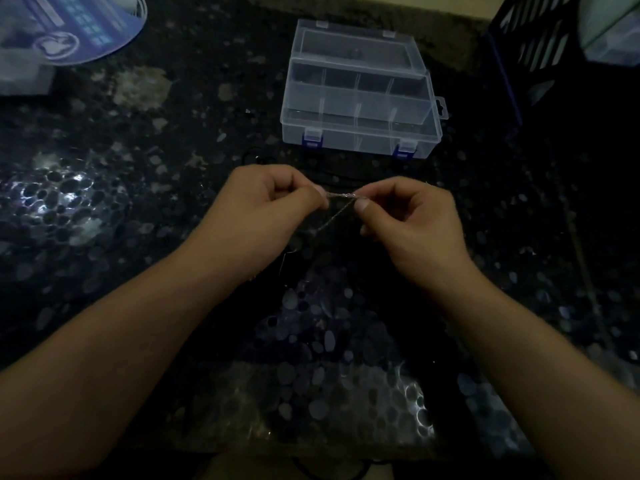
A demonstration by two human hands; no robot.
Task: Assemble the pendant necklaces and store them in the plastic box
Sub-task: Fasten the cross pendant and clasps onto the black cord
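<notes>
Both hands meet above the dark speckled bench (pixel 104 202), on the near side of the plastic box (pixel 360 98): the left hand (pixel 263 209) has its fingers curled in and pinches one end of a thin silver chain (pixel 341 196) between thumb and forefinger, and the right hand (pixel 412 220) pinches the other end the same way, thumb tip up against the forefinger, the remaining fingers folded loosely under the palm. Between the two pinches a short stretch of the chain runs taut and level, with what looks like a small clasp in it, though it is too small and dim to tell for sure; from the right hand's pinch a loose length of the same chain drops down and toward the left wrist, fading into the dark surface. Whether a pendant hangs on it cannot be told. Just beyond the hands, between them and the plastic box, a thin black cord (pixel 254 157) lies in a faint loop on the bench. The plastic box stands farther back, clear, with its lid closed, two blue latches along the front edge nearest the hands and dividers showing through the top; what is inside cannot be made out. Well to the left of the box, at the far corner, lies a round blue and white printed object (pixel 86 26), and to the right of the box stands a dark slotted crate (pixel 530 57)
</notes>
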